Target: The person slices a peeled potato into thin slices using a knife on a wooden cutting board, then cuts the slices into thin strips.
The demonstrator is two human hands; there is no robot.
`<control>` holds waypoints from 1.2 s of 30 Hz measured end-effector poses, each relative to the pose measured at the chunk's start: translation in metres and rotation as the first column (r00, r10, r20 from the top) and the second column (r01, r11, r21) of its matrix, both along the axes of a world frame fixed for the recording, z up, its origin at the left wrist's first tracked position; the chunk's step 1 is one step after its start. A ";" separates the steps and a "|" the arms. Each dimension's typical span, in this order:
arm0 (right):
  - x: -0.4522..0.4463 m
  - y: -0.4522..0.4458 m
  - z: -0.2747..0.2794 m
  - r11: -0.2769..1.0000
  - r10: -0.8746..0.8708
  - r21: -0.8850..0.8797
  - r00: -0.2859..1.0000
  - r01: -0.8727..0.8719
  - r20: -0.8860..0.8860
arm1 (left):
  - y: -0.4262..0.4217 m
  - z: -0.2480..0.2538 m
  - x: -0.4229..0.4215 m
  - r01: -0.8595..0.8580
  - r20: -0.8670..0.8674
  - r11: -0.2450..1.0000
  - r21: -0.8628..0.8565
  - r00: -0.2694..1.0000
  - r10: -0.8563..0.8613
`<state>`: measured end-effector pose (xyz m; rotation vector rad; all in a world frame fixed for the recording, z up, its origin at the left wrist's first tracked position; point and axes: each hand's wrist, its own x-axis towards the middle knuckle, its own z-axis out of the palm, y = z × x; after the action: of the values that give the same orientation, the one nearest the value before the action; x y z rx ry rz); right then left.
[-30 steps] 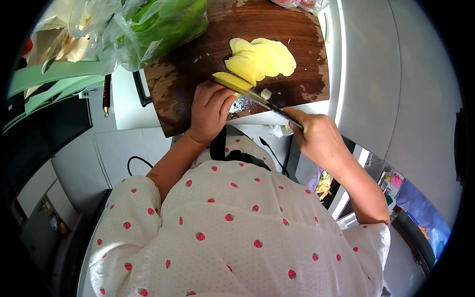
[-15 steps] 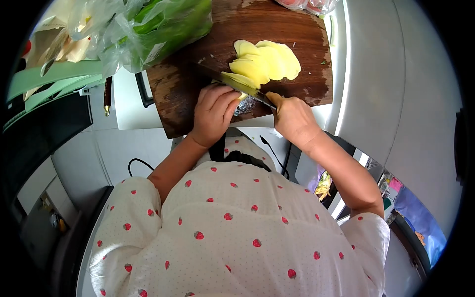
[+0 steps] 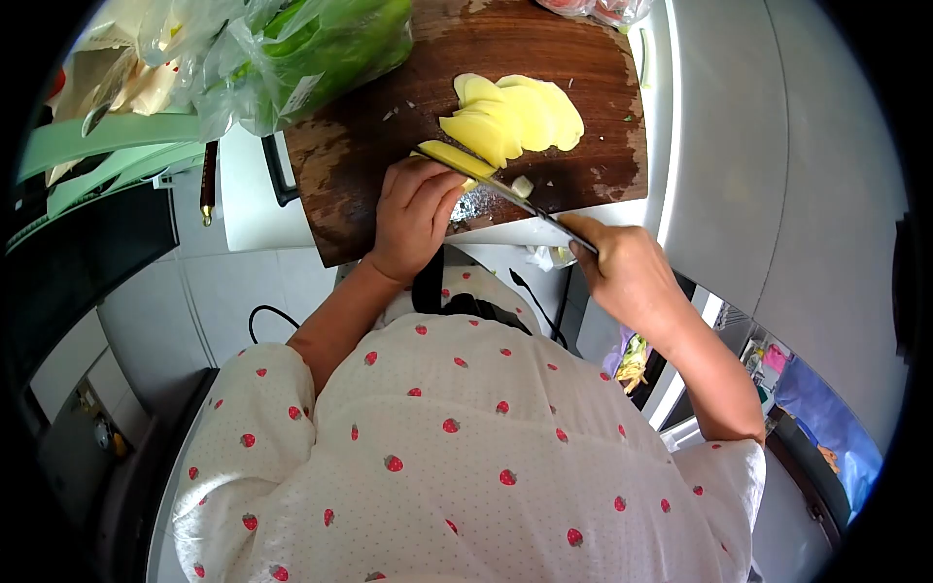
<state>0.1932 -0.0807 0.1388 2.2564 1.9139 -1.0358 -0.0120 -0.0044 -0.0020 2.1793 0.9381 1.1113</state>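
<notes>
My right hand (image 3: 627, 272) is closed round the handle of a kitchen knife (image 3: 520, 202), its blade slanting up and left across the wooden cutting board (image 3: 350, 199). My left hand (image 3: 416, 209) has its fingers bent and pressed on a potato piece (image 3: 467, 185), mostly hidden under them, right beside the blade. Along the blade's far side lies a fresh potato slice (image 3: 453, 155). Beyond it, overlapping yellow potato slices (image 3: 530, 112) fan out on the board. A small pale scrap (image 3: 523, 186) sits near the knife.
A clear plastic bag of green vegetables (image 3: 326, 58) rests on the board's far left corner. Left of the board are a green rack (image 3: 126, 131) and a dark handle (image 3: 208, 185). Another plastic bag (image 3: 598, 10) lies at the far edge.
My right hand has drawn the knife back toward me and to the right. The small pale scrap now shows beside the blade. My left hand stays nearly in place.
</notes>
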 end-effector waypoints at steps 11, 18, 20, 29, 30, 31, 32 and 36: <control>-0.009 0.009 -0.009 0.989 0.067 -0.138 0.992 -0.053 0.102 | 0.001 -0.001 -0.002 0.029 -0.011 0.999 -0.022 1.000 -0.029; -0.010 0.027 -0.075 0.999 0.000 0.050 0.999 -0.002 0.032 | 0.001 0.002 -0.003 0.028 0.010 0.999 -0.017 1.000 -0.028; -0.006 0.030 -0.072 0.999 -0.024 0.044 1.000 0.025 -0.015 | 0.004 0.001 0.000 0.037 0.026 0.999 -0.013 0.999 -0.037; -0.004 -0.001 0.002 1.000 0.021 0.016 1.000 -0.021 0.020 | 0.000 0.000 -0.002 0.005 0.011 1.000 -0.028 1.000 -0.005; -0.004 -0.003 0.006 1.000 0.025 -0.008 0.999 -0.024 0.035 | 0.000 -0.001 -0.003 0.008 -0.002 1.000 -0.027 1.000 -0.008; -0.004 -0.004 0.006 1.000 0.027 -0.014 0.999 -0.027 0.029 | 0.000 -0.001 -0.004 0.013 -0.015 1.000 -0.026 1.000 -0.013; -0.003 -0.005 0.005 0.999 0.028 -0.022 0.999 -0.027 0.025 | 0.001 -0.002 -0.003 0.016 -0.006 1.000 -0.018 1.000 -0.016; -0.006 -0.003 -0.005 0.998 0.056 -0.030 0.997 -0.055 0.044 | 0.001 -0.003 -0.004 0.023 -0.004 1.000 -0.009 1.000 -0.023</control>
<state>0.1869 -0.0836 0.1342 2.1787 1.9194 -0.9905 -0.0161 -0.0030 -0.0049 2.1805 0.9151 1.0907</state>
